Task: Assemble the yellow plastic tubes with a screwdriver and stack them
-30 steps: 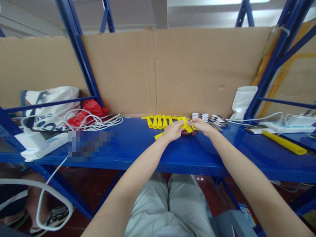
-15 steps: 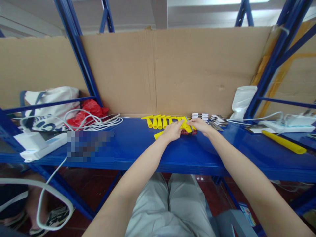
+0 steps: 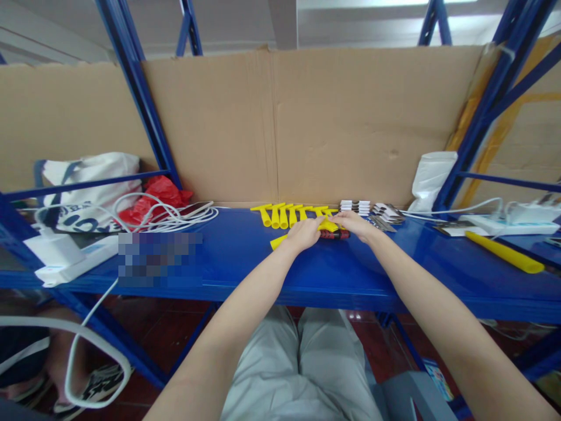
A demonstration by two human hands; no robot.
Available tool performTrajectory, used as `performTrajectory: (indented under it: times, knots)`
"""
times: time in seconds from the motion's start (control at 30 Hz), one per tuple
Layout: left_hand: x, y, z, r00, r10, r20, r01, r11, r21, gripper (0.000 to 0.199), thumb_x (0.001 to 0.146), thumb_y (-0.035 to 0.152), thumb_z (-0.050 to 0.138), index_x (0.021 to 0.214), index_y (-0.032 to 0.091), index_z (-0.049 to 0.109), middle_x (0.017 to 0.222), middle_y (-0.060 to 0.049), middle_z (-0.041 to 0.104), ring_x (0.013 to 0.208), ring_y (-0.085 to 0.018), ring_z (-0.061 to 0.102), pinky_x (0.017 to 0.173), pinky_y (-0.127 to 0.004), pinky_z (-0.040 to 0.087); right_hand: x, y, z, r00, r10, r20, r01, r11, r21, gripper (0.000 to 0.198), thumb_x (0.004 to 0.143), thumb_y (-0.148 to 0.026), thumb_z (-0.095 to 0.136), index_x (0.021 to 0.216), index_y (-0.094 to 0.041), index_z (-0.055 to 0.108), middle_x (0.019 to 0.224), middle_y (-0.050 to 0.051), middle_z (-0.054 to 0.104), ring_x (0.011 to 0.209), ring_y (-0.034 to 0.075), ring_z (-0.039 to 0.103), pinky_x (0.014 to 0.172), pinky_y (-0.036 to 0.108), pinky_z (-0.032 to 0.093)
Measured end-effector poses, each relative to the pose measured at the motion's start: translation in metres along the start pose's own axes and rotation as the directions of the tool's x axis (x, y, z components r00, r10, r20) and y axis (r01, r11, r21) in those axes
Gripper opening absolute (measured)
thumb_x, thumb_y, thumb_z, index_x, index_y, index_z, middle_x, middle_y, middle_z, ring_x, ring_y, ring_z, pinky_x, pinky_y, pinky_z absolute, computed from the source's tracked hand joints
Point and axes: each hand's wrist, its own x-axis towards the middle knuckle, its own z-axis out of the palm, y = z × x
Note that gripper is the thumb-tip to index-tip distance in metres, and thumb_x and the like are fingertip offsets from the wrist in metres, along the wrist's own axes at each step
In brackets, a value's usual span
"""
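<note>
Over the blue shelf my left hand (image 3: 305,233) is closed around a yellow T-shaped scraper (image 3: 277,241), whose handle sticks out to the lower left. My right hand (image 3: 352,224) is closed at the head end of the same scraper, fingers close to my left fingertips; whether it also pinches a small part is too small to tell. A red-and-black object (image 3: 335,234), perhaps a tool handle, lies just under the hands. Behind my left hand several similar yellow scrapers (image 3: 275,217) lie in a row. Thin metal blades (image 3: 382,223) lie right of my right hand.
Small white-and-black packs (image 3: 356,207) lie by the cardboard back wall (image 3: 328,128). A yellow bar (image 3: 504,252) and a power strip (image 3: 517,225) are at right. At left are coiled white cables (image 3: 188,215), a red bag (image 3: 158,196) and a cloth bag (image 3: 100,175). Another person's leg shows lower left.
The scraper's yellow head has turned and sits lower between my hands, showing less of its broad face. The handle end has shifted slightly left. Both hands stay in nearly the same place.
</note>
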Motion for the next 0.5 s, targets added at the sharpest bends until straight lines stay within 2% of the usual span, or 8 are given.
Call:
performTrajectory:
  times: [0.13, 0.2, 0.27, 0.37, 0.43, 0.5]
  knots:
    - [0.0, 0.0, 0.0, 1.0, -0.006, 0.011, 0.006, 1.0, 0.006, 0.049, 0.084, 0.017, 0.043, 0.133, 0.022, 0.045, 0.119, -0.01, 0.061, 0.109, -0.024, 0.058, 0.092, -0.039, 0.045, 0.006, 0.005, -0.006, 1.0, -0.008, -0.018, 0.006, 0.994, -0.105, 0.019, 0.076, -0.026, 0.054, 0.066, -0.016, 0.066, 0.073, 0.003, 0.066, 0.069, 0.015, 0.057, 0.071, 0.027, 0.043]
    - [0.0, 0.0, 0.001, 1.0, -0.005, 0.013, 0.005, 1.0, 0.003, 0.049, 0.084, 0.018, 0.044, 0.133, 0.022, 0.045, 0.12, -0.01, 0.061, 0.109, -0.024, 0.058, 0.093, -0.039, 0.045, 0.012, 0.011, -0.015, 0.995, -0.053, -0.08, 0.032, 0.971, -0.239, 0.018, 0.076, -0.019, 0.051, 0.071, -0.015, 0.068, 0.083, 0.006, 0.067, 0.081, 0.018, 0.059, 0.079, 0.03, 0.043]
    - [0.0, -0.001, 0.001, 1.0, -0.005, 0.01, 0.005, 1.0, -0.003, 0.05, 0.084, 0.019, 0.044, 0.134, 0.022, 0.044, 0.121, -0.01, 0.061, 0.11, -0.024, 0.058, 0.093, -0.038, 0.045, 0.016, 0.019, -0.027, 0.977, -0.122, -0.177, 0.039, 0.91, -0.413, 0.023, 0.074, -0.011, 0.05, 0.083, -0.015, 0.07, 0.096, 0.01, 0.066, 0.095, 0.021, 0.057, 0.088, 0.034, 0.04]
    - [0.001, -0.002, 0.001, 1.0, -0.01, 0.004, 0.01, 1.0, -0.007, 0.05, 0.085, 0.019, 0.044, 0.134, 0.022, 0.044, 0.123, -0.01, 0.06, 0.11, -0.024, 0.057, 0.092, -0.038, 0.045, 0.016, 0.031, -0.048, 0.925, -0.129, -0.356, -0.121, 0.791, -0.6, 0.037, 0.071, -0.007, 0.052, 0.101, -0.021, 0.069, 0.114, 0.013, 0.06, 0.113, 0.031, 0.047, 0.093, 0.048, 0.036]
    - [0.001, -0.002, 0.001, 1.0, -0.014, 0.005, 0.014, 1.0, -0.002, 0.049, 0.085, 0.019, 0.044, 0.134, 0.023, 0.044, 0.123, -0.01, 0.06, 0.11, -0.024, 0.057, 0.092, -0.038, 0.045, 0.013, 0.04, -0.061, 0.911, -0.062, -0.408, -0.237, 0.731, -0.64, 0.038, 0.07, -0.006, 0.053, 0.099, -0.024, 0.07, 0.12, 0.013, 0.056, 0.118, 0.035, 0.042, 0.093, 0.053, 0.033]
    - [0.001, -0.001, 0.0, 1.0, -0.017, 0.008, 0.017, 1.0, 0.002, 0.049, 0.085, 0.02, 0.045, 0.134, 0.023, 0.044, 0.123, -0.009, 0.06, 0.111, -0.023, 0.057, 0.093, -0.038, 0.045, 0.012, 0.05, -0.071, 0.902, 0.036, -0.431, -0.331, 0.698, -0.635, 0.031, 0.07, -0.008, 0.055, 0.091, -0.024, 0.072, 0.121, 0.014, 0.054, 0.12, 0.036, 0.039, 0.093, 0.055, 0.032]
